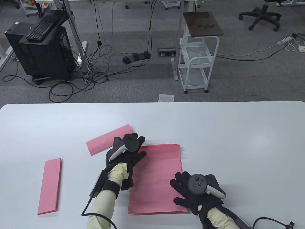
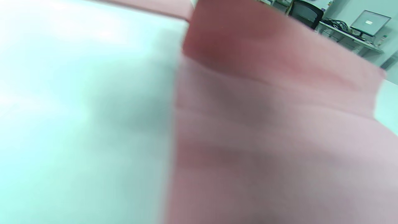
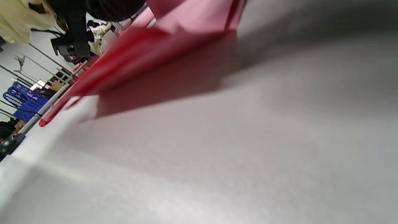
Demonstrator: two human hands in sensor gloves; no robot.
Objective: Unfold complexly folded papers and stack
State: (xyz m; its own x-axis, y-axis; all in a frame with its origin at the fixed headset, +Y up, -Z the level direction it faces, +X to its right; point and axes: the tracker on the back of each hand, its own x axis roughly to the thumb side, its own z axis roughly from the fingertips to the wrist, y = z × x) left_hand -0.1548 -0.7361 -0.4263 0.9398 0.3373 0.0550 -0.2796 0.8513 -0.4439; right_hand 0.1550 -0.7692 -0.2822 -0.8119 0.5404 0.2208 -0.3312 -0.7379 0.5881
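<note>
A large unfolded pink sheet (image 1: 155, 181) lies flat near the table's front middle. My left hand (image 1: 133, 150) rests on its top left corner with fingers stretched out, right beside the end of a folded pink paper (image 1: 107, 141) lying at a slant. My right hand (image 1: 184, 190) presses flat, fingers spread, on the sheet's lower right edge. A second folded pink strip (image 1: 50, 183) lies apart at the left. The left wrist view is a blur of pink paper (image 2: 264, 130). The right wrist view shows the sheet's edge (image 3: 174, 40) slightly lifted off the table (image 3: 217, 155).
The white table (image 1: 238, 143) spreads wide to the right and back. Past its far edge, on the floor, stand a white cart (image 1: 197, 64), a black computer stand (image 1: 40, 47) and loose cables (image 1: 95, 71).
</note>
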